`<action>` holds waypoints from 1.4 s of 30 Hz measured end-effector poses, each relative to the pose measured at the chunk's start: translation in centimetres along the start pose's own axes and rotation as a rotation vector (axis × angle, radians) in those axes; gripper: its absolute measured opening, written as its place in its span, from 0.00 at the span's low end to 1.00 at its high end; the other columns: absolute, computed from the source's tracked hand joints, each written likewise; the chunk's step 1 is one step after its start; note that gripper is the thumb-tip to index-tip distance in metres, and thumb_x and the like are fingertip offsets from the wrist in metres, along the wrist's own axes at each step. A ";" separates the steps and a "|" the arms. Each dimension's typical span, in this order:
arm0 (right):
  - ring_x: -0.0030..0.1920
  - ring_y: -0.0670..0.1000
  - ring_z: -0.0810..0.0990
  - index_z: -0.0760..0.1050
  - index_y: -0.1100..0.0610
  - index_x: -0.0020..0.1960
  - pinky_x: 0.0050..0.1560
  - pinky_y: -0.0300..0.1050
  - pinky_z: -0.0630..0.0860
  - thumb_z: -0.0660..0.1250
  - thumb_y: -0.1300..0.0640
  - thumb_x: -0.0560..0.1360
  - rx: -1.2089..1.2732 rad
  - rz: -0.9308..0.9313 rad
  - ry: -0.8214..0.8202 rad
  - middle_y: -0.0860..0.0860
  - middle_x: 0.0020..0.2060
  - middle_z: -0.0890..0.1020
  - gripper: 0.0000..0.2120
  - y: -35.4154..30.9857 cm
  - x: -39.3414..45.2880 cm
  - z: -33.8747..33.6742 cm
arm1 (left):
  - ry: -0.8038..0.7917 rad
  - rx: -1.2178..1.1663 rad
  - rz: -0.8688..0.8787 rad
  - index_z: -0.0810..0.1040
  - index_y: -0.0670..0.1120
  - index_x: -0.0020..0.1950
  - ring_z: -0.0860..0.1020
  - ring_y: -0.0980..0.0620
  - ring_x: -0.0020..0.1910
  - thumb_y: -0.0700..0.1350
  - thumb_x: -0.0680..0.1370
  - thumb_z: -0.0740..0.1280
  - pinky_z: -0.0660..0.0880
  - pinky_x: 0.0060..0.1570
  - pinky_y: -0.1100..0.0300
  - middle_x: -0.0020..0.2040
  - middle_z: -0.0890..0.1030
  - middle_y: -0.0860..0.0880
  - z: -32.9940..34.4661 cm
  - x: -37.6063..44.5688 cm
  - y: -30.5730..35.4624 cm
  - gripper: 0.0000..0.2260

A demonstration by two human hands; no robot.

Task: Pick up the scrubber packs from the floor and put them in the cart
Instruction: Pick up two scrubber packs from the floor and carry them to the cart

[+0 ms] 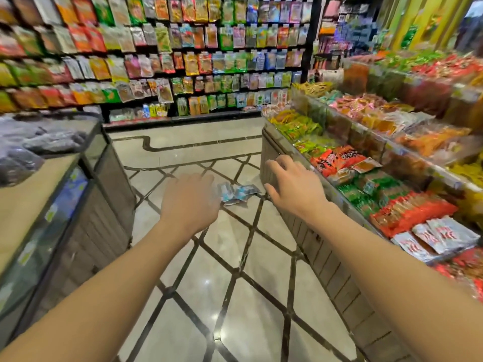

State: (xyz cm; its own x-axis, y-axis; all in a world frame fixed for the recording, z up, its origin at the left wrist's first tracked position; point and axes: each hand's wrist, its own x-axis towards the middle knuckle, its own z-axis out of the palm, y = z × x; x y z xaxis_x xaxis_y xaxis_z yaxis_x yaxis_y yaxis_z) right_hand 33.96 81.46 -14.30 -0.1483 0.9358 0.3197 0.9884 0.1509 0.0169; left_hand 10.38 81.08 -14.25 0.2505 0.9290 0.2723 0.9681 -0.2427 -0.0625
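Observation:
Several small blue-and-white scrubber packs (236, 193) lie in a loose pile on the tiled floor, close to the foot of the right display counter. My left hand (189, 202) reaches forward above the floor, fingers relaxed and holding nothing, and hides the pile's left edge. My right hand (291, 184) is stretched out to the right of the pile, fingers loosely bent, empty, near the counter's edge. No cart is in view.
A glass-fronted counter (78, 194) with dark bagged goods stands at the left. A long display counter (313, 231) full of snack packets runs along the right. A wall of hanging packets (183, 61) closes the aisle ahead. Patterned floor (230, 283) lies between the counters.

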 end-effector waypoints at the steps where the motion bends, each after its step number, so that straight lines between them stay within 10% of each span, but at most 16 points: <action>1: 0.62 0.59 0.77 0.66 0.52 0.76 0.49 0.54 0.80 0.62 0.44 0.81 0.001 -0.006 0.002 0.55 0.69 0.72 0.26 0.2 1.4 0.6 | 0.002 0.000 -0.008 0.70 0.50 0.74 0.75 0.44 0.66 0.59 0.80 0.60 0.69 0.65 0.47 0.67 0.78 0.47 0.5 1.4 -0.3 0.24; 42: 0.68 0.60 0.73 0.64 0.50 0.78 0.59 0.56 0.75 0.61 0.39 0.80 -0.042 -0.019 -0.149 0.55 0.71 0.73 0.30 11.9 65.8 26.7 | -0.084 0.161 -0.045 0.76 0.49 0.67 0.76 0.44 0.62 0.61 0.78 0.61 0.69 0.63 0.47 0.60 0.81 0.47 24.1 67.4 -17.1 0.22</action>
State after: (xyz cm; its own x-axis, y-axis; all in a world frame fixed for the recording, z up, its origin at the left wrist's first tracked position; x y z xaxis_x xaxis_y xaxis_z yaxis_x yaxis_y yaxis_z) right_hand 35.13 153.31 -18.37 -0.1674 0.9702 0.1750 0.9853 0.1587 0.0626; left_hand 10.94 154.56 -17.99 0.1998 0.9596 0.1980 0.9654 -0.1582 -0.2072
